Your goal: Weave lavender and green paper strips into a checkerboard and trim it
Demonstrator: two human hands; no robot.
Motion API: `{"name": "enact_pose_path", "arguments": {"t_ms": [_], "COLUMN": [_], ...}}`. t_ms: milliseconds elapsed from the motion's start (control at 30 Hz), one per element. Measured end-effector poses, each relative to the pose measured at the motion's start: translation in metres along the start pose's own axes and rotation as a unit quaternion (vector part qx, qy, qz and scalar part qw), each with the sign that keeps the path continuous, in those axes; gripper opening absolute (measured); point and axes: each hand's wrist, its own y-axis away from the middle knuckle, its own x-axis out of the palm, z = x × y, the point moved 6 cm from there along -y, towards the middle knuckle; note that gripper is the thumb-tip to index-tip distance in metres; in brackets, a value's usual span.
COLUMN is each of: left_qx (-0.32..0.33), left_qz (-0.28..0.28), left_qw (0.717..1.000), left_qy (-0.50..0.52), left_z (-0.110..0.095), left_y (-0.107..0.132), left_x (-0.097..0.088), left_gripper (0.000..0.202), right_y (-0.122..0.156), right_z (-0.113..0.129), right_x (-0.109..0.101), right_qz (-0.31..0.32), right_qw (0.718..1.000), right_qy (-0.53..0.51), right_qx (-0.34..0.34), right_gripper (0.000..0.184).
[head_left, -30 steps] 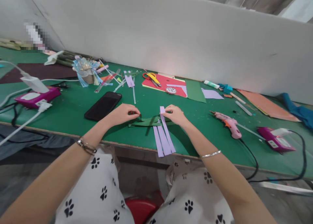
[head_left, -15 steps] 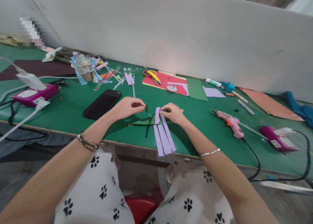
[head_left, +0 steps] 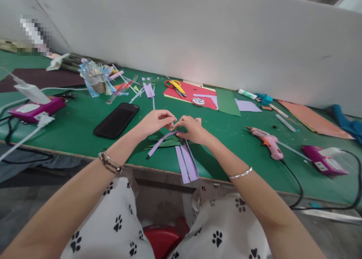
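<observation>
Left hand (head_left: 157, 122): thumb and fingers drawn together, tips just beside those of the right hand; whether any paper is caught between them cannot be told.
Right hand (head_left: 192, 130): thumb and fingers pinch the upper end of the bent strip, palm turned toward the table.
Bent strip (head_left: 160, 142): purple; it arcs from the right thumb down and leftward, passing below the left fingertips, its free end nearer the body than either hand.
Hanging strips (head_left: 182, 164): purple, directly below the right hand, side by side, lower ends reaching past the table's near edge.
Green strips (head_left: 169, 142): under the arc, below the fingertips of both hands, pointing left; their right ends are hidden by the right hand.
Table (head_left: 229, 132): green top, with the paper work at its near edge, between the forearms.
Phone (head_left: 116, 120): dark screen up, left of the left hand and apart from it.
Glue gun (head_left: 267, 141): pink, lying well to the right of the right hand, nozzle leftward.
Scissors (head_left: 178, 88): yellow and red handles, beyond both hands, resting on red paper (head_left: 207, 101).
</observation>
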Motion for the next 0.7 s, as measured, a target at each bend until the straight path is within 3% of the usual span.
{"name": "enact_pose_path", "arguments": {"t_ms": [200, 333, 433, 533, 600, 700], "left_qx": [0.016, 0.059, 0.095, 0.071, 0.058, 0.082], "left_qz": [-0.041, 0.023, 0.122, 0.184, 0.184, 0.149], "left_qw": [0.997, 0.981, 0.952, 0.929, 0.924, 0.925], "left_qy": [-0.061, -0.182, -0.265, -0.313, -0.330, -0.340], "left_z": [0.006, 0.010, 0.011, 0.014, 0.012, 0.004], "left_y": [0.003, 0.006, 0.002, -0.009, -0.019, -0.030], "left_x": [-0.022, -0.029, -0.020, -0.006, 0.002, 0.015], "left_gripper": [0.020, 0.037, 0.052, 0.064, 0.066, 0.049], "right_y": [-0.011, -0.012, -0.010, -0.008, -0.008, -0.008], "right_z": [0.010, -0.002, -0.017, -0.026, -0.030, -0.033], "right_x": [0.000, -0.001, -0.002, -0.003, -0.003, 0.000], "right_qz": [0.033, 0.017, -0.004, -0.023, -0.025, -0.025], "right_qw": [0.999, 0.996, 0.986, 0.973, 0.961, 0.941], "right_qy": [0.013, -0.084, -0.164, -0.226, -0.271, -0.331], "right_qx": [-0.032, -0.016, 0.017, 0.036, 0.047, 0.068], "right_gripper": [0.014, 0.012, 0.008, 0.006, 0.006, 0.006]}}
